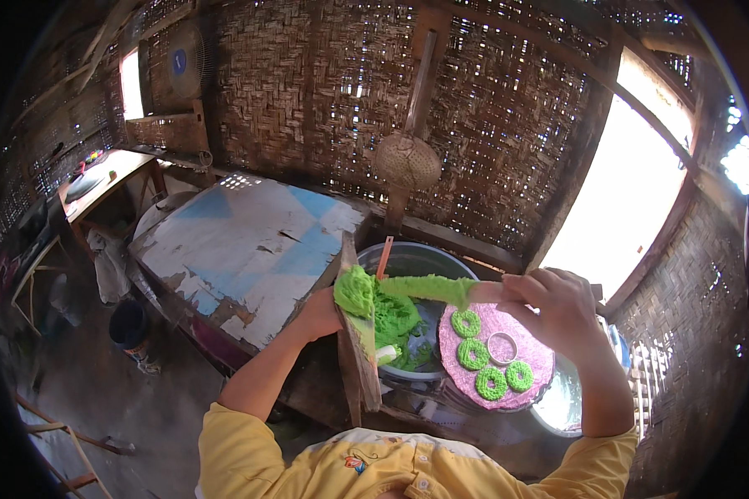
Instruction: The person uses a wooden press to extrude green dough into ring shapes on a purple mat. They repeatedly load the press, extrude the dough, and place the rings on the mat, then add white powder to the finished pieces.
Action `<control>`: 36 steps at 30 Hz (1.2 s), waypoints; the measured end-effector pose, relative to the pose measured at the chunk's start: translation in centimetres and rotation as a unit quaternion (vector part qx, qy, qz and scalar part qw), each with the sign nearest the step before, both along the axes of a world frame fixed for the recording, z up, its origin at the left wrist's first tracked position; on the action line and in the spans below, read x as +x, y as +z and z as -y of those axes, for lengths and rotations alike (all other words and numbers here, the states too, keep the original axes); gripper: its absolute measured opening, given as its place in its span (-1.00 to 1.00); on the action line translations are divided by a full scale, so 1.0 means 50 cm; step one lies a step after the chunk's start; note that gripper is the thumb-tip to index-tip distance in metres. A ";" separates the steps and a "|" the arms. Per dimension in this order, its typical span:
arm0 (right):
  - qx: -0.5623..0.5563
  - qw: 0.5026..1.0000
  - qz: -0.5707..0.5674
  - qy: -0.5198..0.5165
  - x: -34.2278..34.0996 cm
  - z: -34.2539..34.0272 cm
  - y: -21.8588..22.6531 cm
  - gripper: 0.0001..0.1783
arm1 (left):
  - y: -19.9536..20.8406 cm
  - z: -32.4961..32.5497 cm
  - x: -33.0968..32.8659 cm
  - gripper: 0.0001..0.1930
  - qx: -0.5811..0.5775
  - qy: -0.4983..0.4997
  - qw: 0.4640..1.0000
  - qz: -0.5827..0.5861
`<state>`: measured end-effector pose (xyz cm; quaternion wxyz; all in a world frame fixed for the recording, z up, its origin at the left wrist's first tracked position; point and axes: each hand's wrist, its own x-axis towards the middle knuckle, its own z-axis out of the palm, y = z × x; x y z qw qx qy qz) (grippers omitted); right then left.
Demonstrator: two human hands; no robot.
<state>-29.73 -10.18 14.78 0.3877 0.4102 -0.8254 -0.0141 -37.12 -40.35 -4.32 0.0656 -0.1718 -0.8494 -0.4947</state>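
Observation:
My left hand (pixel 318 316) grips the left edge of an upright-tilted wooden board (pixel 359 374), its fingertips partly hidden behind it. A lump of bright green dough (pixel 354 293) sticks to the board's upper part. My right hand (pixel 556 306) is closed around the pale end of a flat spatula (pixel 431 289), whose length is coated in green dough and reaches the lump. Below it, a large metal basin (pixel 433 251) holds more green dough (pixel 395 320). Under my right hand lies a pink round surface (pixel 531 326) with several green dough rings (pixel 473 354) and a pale round ring (pixel 502 348).
An orange-red handle (pixel 384 258) stands up in the basin. On the left is a worn white-and-blue tabletop (pixel 258 241). A woven strainer (pixel 407 160) hangs on the bamboo wall. Another shiny metal basin (pixel 564 403) stands at right. A dark bucket (pixel 130 324) is on the floor.

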 end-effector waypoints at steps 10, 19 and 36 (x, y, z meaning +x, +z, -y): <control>0.183 0.911 0.332 -0.165 -0.037 0.006 -0.009 -0.71 | 0.069 -0.064 0.061 -0.45 -0.145 0.027 0.985 -0.091; 0.127 0.984 -0.096 0.077 -0.028 0.081 -0.155 -0.73 | 0.051 -0.071 0.037 -0.46 -0.201 -0.032 0.977 -0.068; -0.041 0.998 -0.017 0.041 -0.087 -0.020 -0.122 -0.79 | 0.008 0.017 -0.019 -0.56 0.038 -0.141 0.989 -0.019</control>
